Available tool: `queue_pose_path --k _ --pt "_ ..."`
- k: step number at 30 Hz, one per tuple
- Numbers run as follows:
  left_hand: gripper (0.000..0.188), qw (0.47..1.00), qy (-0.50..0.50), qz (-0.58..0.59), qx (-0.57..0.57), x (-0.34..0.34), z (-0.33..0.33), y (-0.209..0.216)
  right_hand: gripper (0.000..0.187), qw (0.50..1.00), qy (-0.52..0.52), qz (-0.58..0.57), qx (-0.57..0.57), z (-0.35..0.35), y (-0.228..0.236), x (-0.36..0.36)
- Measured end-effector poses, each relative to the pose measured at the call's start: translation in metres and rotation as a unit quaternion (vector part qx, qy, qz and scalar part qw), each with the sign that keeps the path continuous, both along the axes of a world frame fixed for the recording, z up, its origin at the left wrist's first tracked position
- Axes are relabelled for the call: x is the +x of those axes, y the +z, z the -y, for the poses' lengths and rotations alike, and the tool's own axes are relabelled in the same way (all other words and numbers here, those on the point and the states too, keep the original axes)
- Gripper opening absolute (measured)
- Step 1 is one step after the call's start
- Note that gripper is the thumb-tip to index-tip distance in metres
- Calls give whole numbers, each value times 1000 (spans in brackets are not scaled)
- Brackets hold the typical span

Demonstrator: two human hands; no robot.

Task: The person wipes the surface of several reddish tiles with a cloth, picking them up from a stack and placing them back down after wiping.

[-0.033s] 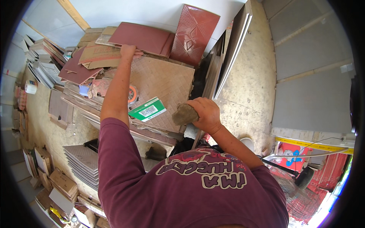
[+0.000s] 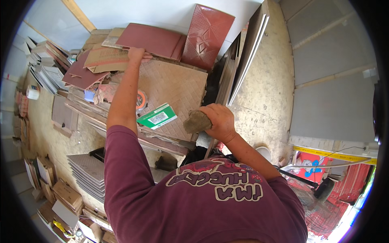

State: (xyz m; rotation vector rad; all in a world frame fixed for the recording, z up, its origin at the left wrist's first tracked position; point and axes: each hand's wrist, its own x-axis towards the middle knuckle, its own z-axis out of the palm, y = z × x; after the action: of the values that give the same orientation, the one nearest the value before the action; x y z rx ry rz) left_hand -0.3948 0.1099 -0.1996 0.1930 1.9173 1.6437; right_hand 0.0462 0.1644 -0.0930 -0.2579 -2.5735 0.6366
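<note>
My left hand (image 2: 139, 56) reaches to the far edge of a tan patterned tile (image 2: 172, 81) on top of a stack. Its fingers lie stretched out beside the lower edge of a dark red tile (image 2: 150, 40) and seem to hold nothing. My right hand (image 2: 221, 121) is closed around a grey-brown lump (image 2: 197, 122), perhaps a sponge or wadded rag, above the stack's near right corner. Between my arms, a green and white card (image 2: 157, 116) lies on the tan tile. An orange-rimmed tape measure (image 2: 141, 100) sits against my left forearm.
A glossy embossed red tile (image 2: 208, 36) leans on the white wall. Large panels (image 2: 249, 52) stand upright on the right. Cardboard (image 2: 106, 58) and broken red tiles (image 2: 84, 73) lie left of my left hand. A fanned tile stack (image 2: 87, 174) and cartons (image 2: 67, 194) stand lower left.
</note>
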Motion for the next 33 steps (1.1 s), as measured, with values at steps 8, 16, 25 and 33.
queue_pose_path --k 8,16,25,33 --pt "48 990 37 94 94 12 42 -3 47 1000 13 -5 -13 0 1 -1" --pt "61 986 95 66 121 35 167 16 50 1000 13 -15 6 -1 -5 -1" --pt "61 938 271 92 198 17 248 -4 35 1000 8 -25 7 1 -2 -2" --pt "41 917 330 81 209 -12 240 -13 34 1000 7 -22 11 1 0 -3"
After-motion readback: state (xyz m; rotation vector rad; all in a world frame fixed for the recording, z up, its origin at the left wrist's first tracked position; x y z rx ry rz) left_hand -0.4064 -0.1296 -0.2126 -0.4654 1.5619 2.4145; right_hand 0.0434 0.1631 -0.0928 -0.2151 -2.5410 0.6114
